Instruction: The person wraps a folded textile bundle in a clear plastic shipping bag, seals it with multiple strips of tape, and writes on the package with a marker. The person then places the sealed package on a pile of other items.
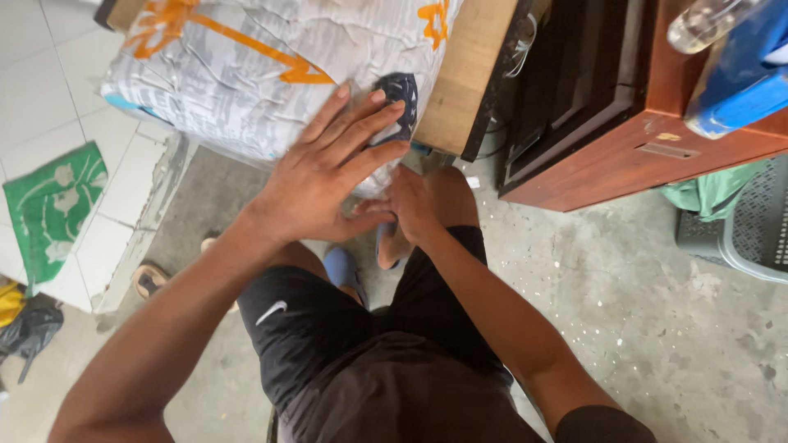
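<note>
My left hand lies flat with its fingers spread against a big white woven sack with orange markings, near a dark patch on the sack's lower corner. My right hand is lower down, under the sack's corner and close to my knee; its fingers are curled and partly hidden by my left hand, so what they hold is unclear. I am in black shorts, with my feet in blue sandals on the concrete floor.
A wooden board leans beside the sack. A brown wooden cabinet stands at the right with a blue object on top. A grey plastic chair sits at far right. White tiles and a green cloth lie left.
</note>
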